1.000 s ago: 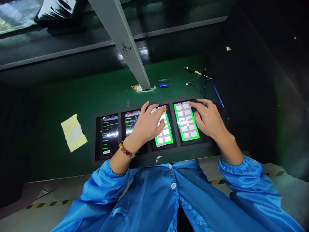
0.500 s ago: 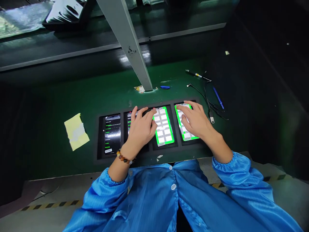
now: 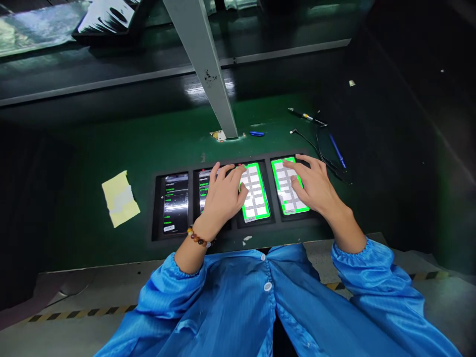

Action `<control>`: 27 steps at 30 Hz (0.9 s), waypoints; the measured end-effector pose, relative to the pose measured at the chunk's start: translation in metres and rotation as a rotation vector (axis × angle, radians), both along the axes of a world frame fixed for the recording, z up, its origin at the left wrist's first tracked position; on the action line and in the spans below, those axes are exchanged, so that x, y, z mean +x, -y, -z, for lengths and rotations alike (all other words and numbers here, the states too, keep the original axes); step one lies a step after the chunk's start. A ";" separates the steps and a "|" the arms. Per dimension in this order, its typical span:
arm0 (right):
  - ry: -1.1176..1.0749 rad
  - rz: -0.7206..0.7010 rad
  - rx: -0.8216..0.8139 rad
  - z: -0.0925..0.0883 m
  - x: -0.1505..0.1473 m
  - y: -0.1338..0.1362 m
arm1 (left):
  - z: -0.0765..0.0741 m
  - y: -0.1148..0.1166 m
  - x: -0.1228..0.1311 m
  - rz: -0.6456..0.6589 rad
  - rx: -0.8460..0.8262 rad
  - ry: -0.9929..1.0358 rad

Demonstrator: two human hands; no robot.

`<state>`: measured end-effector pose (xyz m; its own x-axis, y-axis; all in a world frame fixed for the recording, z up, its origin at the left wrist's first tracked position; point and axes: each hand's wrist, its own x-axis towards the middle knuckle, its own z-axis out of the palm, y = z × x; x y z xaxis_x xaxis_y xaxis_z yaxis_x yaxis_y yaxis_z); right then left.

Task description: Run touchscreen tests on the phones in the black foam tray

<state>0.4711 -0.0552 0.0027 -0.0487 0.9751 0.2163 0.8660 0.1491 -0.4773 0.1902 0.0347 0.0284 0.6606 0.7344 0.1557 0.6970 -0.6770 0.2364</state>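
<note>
Several smartphones lie face up side by side in a black tray (image 3: 157, 210). The leftmost phone (image 3: 176, 203) has a dark screen with green text lines. My left hand (image 3: 224, 193), wearing a bead bracelet, is spread over the dark second phone (image 3: 203, 183), its index fingertip at the top left of the third phone (image 3: 256, 193). That screen shows white blocks in a green frame. Over the fourth phone (image 3: 284, 186), with the same pattern, my right hand (image 3: 314, 186) has its index fingertip near the upper screen and the thumb apart. Neither hand holds anything.
A grey post (image 3: 211, 74) rises behind the tray. To the right lie a black cable (image 3: 318, 148), a blue pen (image 3: 337, 150) and a black pen (image 3: 307, 117). A blue cap (image 3: 257, 133) is by the post; yellow paper (image 3: 121, 198) lies left.
My right hand has shifted right across the fourth phone, showing more of its screen. My left hand has moved slightly right. The whole view has also shifted a little.
</note>
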 end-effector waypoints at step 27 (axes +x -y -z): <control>0.008 0.039 -0.029 0.001 -0.009 0.012 | -0.004 -0.005 0.005 0.098 0.030 -0.065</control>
